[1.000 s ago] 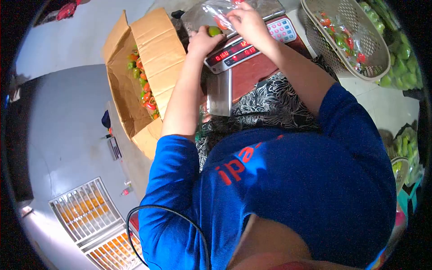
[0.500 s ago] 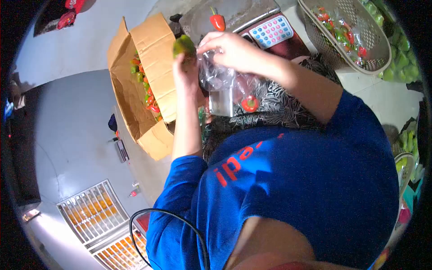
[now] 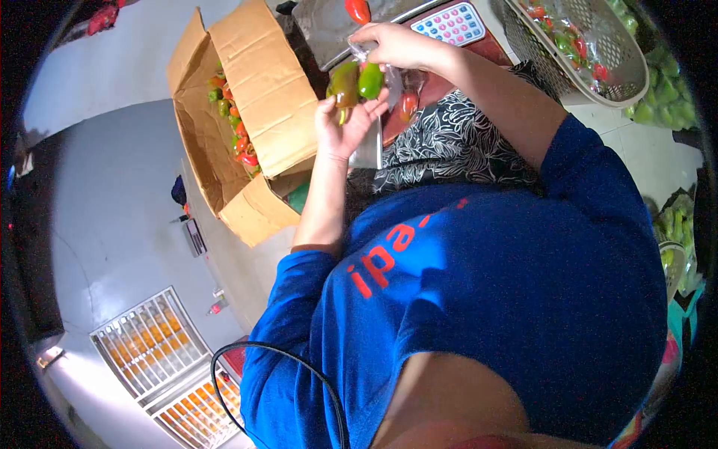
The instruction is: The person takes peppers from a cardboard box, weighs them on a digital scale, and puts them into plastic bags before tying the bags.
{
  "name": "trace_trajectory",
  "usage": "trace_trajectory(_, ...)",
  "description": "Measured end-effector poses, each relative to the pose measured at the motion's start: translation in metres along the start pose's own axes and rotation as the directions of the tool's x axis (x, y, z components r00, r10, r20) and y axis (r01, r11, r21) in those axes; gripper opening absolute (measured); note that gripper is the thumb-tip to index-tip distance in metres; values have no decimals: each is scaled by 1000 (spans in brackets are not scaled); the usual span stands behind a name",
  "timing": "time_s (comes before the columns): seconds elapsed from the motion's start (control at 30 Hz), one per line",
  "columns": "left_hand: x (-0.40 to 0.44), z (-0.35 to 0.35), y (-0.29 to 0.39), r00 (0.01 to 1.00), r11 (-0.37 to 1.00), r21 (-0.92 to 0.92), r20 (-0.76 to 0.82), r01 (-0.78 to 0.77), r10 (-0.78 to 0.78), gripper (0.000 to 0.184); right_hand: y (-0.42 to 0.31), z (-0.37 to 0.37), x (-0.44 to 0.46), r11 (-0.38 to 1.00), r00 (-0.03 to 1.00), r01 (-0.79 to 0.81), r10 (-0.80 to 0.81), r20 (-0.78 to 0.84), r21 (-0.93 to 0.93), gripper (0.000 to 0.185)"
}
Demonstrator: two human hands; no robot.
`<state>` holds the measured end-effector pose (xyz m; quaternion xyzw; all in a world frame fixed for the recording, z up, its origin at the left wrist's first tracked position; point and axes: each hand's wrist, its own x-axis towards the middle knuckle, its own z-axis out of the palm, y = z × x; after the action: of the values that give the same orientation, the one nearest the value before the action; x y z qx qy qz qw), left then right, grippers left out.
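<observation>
My left hand [image 3: 350, 133], palm up with fingers cupped, holds a brownish-green pepper [image 3: 344, 84] and a smaller green pepper [image 3: 370, 81]. Just above them, my right hand [image 3: 400, 46] has its fingers closed on the top of a clear plastic bag [image 3: 393, 88]. The bag hangs down behind the peppers, and a red pepper [image 3: 409, 105] shows through its plastic. Another red pepper [image 3: 357, 10] lies on the metal plate of a scale [image 3: 318, 30] beyond my hands.
A cardboard box [image 3: 262, 82] with several red, orange and green peppers stands open at the left. The scale's keypad [image 3: 452, 24] is beyond my right wrist. At the upper right, a plastic basket [image 3: 636, 71] holds bagged peppers, with green vegetables [image 3: 662, 97] beside it.
My left hand has turned palm up and shifted right, showing two peppers in it. My right hand has moved slightly up and right with the bag. The view has shifted a little.
</observation>
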<state>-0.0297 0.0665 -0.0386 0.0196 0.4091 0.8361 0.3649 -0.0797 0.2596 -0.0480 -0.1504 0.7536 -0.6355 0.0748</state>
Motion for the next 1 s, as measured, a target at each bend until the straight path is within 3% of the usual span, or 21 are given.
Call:
trace_trajectory(0.07, -2, 0, -7, 1000, 1000, 21, -17, 12, -12, 68, -13, -6, -6, 996, 993, -81, 82, 81, -22, 52)
trace_trajectory(0.17, 0, -15, -10, 995, 996, -39, -48, 84, -86, 57, -6, 3, -7, 999, 989, 43, -44, 138, 17, 51)
trace_trajectory(0.27, 11, -9, -6, 974, 979, -42, -105, 199, -203, 48, 11, 13, 3, 963, 983, 160, -136, 123, -217, 50)
trace_trajectory(0.4, 28, -4, 2, 912, 906, 207, -269, 370, -311, 40, -7, -4, -4, 989, 986, -108, 119, 121, -98, 47)
trace_trajectory(0.43, 32, 0, 0, 916, 889, 290, -300, 354, -267, 37, 2, -4, -1, 992, 997, 8, 1, 72, -122, 47)
trace_trajectory(0.57, 38, -3, 7, 866, 765, 508, -484, 396, -126, 29, -8, -9, -6, 989, 997, 0, 11, 78, -146, 48)
trace_trajectory(0.63, 37, 8, 9, 900, 547, 751, -436, 368, -7, 24, -10, -9, -7, 993, 996, -15, 26, 89, -114, 48)
trace_trajectory(0.7, 36, 13, 10, 926, 341, 879, -374, 334, 55, 22, -1, -8, 1, 979, 993, 80, -62, 100, -188, 49)
trace_trajectory(0.8, 38, 11, 9, 952, 116, 951, -297, 287, 79, 24, 8, -6, 8, 964, 986, 148, -125, 111, -223, 50)
trace_trajectory(0.9, 41, 8, 4, 973, 80, 978, -201, 193, 114, 36, 1, -8, 1, 980, 991, 105, -89, 103, -169, 52)
trace_trajectory(1.0, 47, 7, -2, 988, -207, 966, -152, 153, 20, 39, 3, -3, 0, 982, 993, 41, -19, 119, -185, 51)
